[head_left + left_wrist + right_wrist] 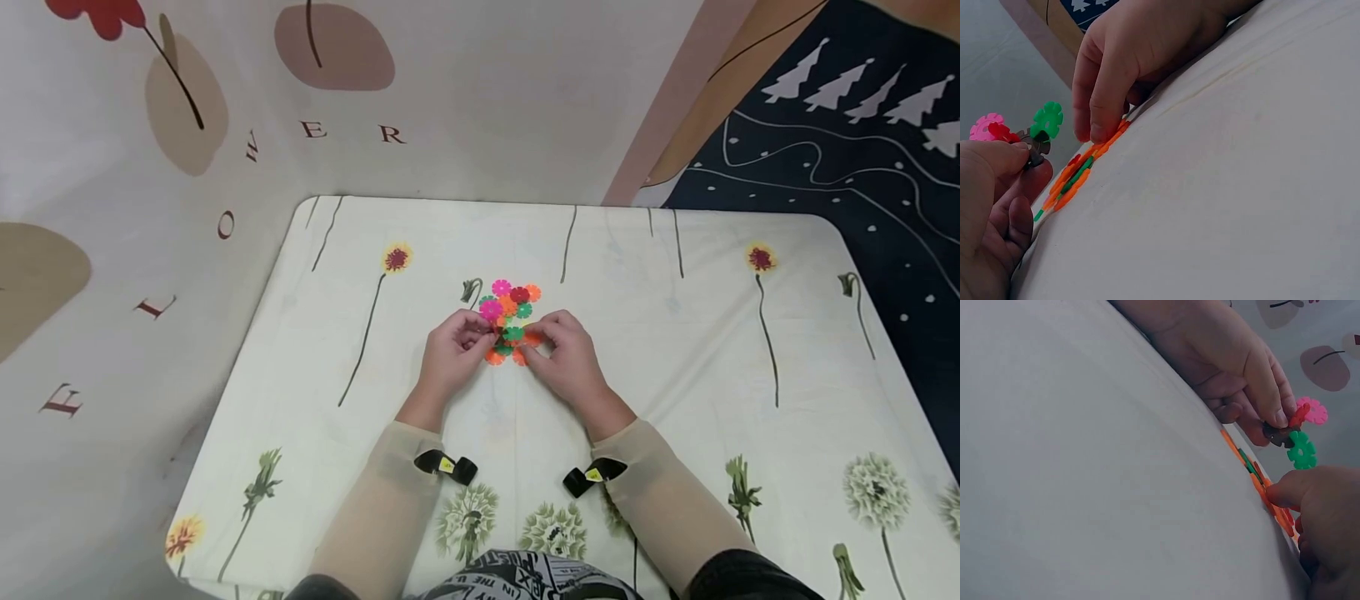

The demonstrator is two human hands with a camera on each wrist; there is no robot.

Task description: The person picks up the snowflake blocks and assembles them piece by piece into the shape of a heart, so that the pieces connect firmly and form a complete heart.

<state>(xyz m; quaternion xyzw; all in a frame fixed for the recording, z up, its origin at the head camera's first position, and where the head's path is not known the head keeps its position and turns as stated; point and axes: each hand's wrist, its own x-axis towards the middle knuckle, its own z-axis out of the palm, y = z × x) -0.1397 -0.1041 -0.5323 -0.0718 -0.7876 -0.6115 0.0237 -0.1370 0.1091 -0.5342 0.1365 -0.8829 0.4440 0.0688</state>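
Observation:
My left hand (456,348) pinches a small joined cluster of plastic notched discs between thumb and fingers. In the left wrist view the cluster shows a green disc (1047,120), a pink disc (986,127), a red disc (1003,132) and a dark brownish disc (1040,147) at the fingertips. Close by on the right, my right hand (568,360) reaches down to the tablecloth, its finger and thumb pinching at an orange disc (532,339). More orange discs (1072,189) and a green disc (1077,175) lie flat beneath the hands.
Beyond the hands, a loose group of pink discs (501,287), a dark red disc (520,295) and several others lies on the flower-printed tablecloth (675,350). Pale printed fabric (487,100) rises behind the table; dark tree-patterned fabric (817,158) lies to the right.

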